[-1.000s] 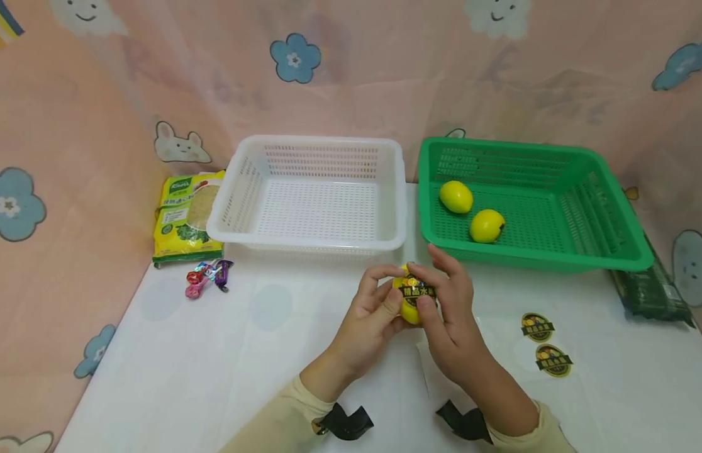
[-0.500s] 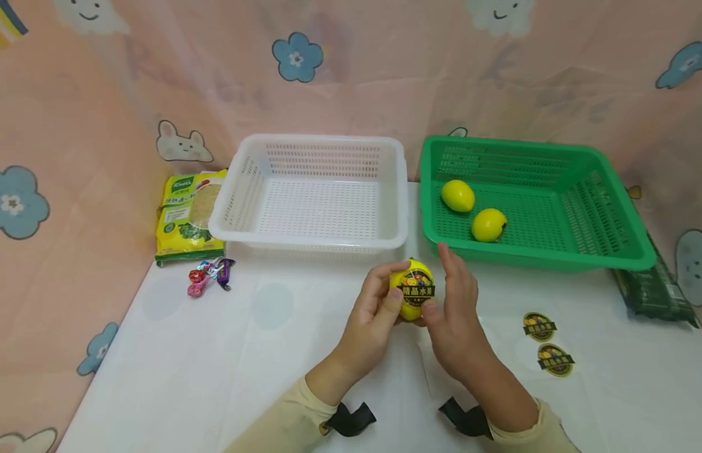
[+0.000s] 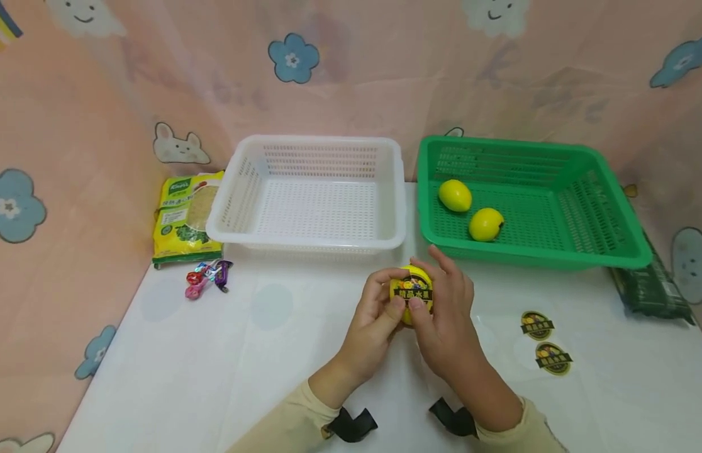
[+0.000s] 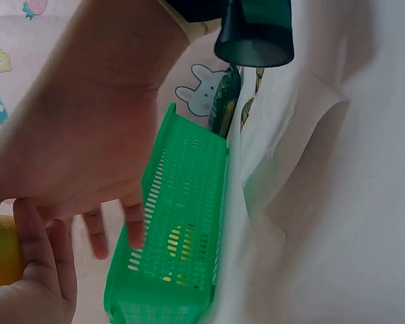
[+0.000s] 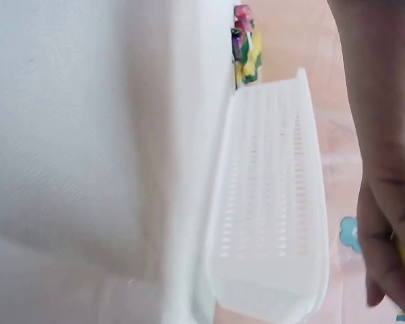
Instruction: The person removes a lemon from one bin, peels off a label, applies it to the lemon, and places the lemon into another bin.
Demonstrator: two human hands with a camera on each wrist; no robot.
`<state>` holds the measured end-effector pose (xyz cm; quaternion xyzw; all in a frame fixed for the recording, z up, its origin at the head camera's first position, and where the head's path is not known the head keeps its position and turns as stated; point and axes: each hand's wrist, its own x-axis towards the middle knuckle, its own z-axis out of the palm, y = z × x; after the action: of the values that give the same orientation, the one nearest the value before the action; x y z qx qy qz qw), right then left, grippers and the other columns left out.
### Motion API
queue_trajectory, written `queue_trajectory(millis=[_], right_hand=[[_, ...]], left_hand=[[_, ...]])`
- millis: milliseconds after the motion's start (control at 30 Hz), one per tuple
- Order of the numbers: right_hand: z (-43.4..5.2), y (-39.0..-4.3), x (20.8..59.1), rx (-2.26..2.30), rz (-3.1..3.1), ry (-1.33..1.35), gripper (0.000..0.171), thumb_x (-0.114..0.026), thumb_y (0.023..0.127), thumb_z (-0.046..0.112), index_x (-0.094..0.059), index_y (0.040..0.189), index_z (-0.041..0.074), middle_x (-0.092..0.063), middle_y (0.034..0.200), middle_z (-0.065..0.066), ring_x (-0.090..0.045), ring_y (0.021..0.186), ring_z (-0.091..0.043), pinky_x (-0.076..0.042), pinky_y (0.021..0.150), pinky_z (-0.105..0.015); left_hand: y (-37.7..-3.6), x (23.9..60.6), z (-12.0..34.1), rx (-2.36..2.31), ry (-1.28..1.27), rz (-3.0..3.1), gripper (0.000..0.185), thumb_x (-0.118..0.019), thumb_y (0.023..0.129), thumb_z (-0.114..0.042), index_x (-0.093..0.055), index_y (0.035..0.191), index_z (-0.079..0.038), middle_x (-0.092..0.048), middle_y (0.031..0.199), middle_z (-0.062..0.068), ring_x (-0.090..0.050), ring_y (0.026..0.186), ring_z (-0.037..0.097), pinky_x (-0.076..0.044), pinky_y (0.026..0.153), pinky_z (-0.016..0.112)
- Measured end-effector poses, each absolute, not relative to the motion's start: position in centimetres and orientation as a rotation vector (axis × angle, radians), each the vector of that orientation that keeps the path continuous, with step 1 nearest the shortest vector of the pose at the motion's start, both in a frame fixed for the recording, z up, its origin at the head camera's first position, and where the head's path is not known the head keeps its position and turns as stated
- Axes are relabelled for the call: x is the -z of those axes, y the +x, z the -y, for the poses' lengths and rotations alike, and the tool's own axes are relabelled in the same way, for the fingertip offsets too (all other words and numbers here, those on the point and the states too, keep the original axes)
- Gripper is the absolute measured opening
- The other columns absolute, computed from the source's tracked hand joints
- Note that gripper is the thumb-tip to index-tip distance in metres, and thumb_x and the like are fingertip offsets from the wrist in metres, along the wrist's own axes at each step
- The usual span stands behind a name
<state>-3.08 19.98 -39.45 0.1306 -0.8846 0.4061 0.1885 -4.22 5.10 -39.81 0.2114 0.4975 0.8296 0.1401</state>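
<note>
Yellow lemon sits right between both hands, held up just above the white table in front of the white basket. Left hand cups it from the left with fingers curled round it, and the right hand wraps its right side, thumb pressing on the dark sticker that faces the camera (two more stickers lie off to the right). Both hands are equally close; the green basket with two lemons lies up and to the right.

White table carries: white basket, green basket, yellow packet, candies, two stickers, dark packet at right edge
</note>
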Motion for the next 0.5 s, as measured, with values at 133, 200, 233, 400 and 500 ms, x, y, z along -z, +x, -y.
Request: queue_trajectory(millis=[133, 200, 233, 400, 500], right_hand=[[-20.5, -3.0, 39.7, -1.107, 2.65, 0.304, 0.055, -0.04, 0.112, 0.043, -0.048, 0.154, 0.008, -0.025, 0.167, -0.017, -0.02, 0.147, -0.048, -0.03, 0.103, -0.068], [-20.8, -2.8, 39.7, -1.097, 2.684, 0.31, 0.058, -0.04, 0.113, 0.045, -0.045, 0.157, 0.008, -0.023, 0.167, -0.017, -0.019, 0.147, -0.049, -0.031, 0.102, -0.071], [-20.9, -2.7, 39.7, -1.091, 2.693, 0.316, 0.059, -0.041, 0.113, 0.044, -0.044, 0.159, 0.008, -0.023, 0.167, -0.017, -0.019, 0.147, -0.049, -0.031, 0.102, -0.071], [-21.4, -2.6, 39.6, -1.078, 2.692, 0.348, 0.062, -0.046, 0.112, 0.042, -0.036, 0.163, 0.007, -0.026, 0.167, -0.018, -0.02, 0.148, -0.048, -0.029, 0.105, -0.074], [-21.6, -2.6, 39.8, -1.093, 2.618, 0.381, 0.064, -0.047, 0.112, 0.044, -0.034, 0.164, 0.008, -0.027, 0.166, -0.019, -0.021, 0.148, -0.046, -0.026, 0.108, -0.071]], left_hand=[[-4.3, 39.7, -4.9, -2.36, 0.639, -1.483, 0.039, -0.038, 0.116, -0.017, -0.034, 0.149, 0.002, -0.052, 0.132, 0.011, -0.057, 0.112, 0.016, -0.053, 0.089, 0.025], [-4.4, 39.7, -4.9, -2.334, 0.647, -1.511, 0.038, -0.037, 0.115, -0.016, -0.036, 0.149, 0.002, -0.049, 0.134, 0.012, -0.056, 0.112, 0.016, -0.053, 0.089, 0.025], [-4.4, 39.7, -4.9, -2.323, 0.646, -1.524, 0.038, -0.037, 0.115, -0.015, -0.037, 0.148, 0.002, -0.048, 0.135, 0.012, -0.055, 0.112, 0.016, -0.053, 0.089, 0.025], [-4.5, 40.1, -5.1, -2.325, 0.61, -1.529, 0.038, -0.036, 0.112, -0.012, -0.036, 0.147, 0.003, -0.048, 0.132, 0.01, -0.058, 0.109, 0.016, -0.053, 0.087, 0.026], [-4.6, 40.3, -5.2, -2.334, 0.603, -1.529, 0.038, -0.036, 0.112, -0.013, -0.035, 0.147, 0.002, -0.049, 0.132, 0.013, -0.06, 0.106, 0.015, -0.054, 0.086, 0.027]])
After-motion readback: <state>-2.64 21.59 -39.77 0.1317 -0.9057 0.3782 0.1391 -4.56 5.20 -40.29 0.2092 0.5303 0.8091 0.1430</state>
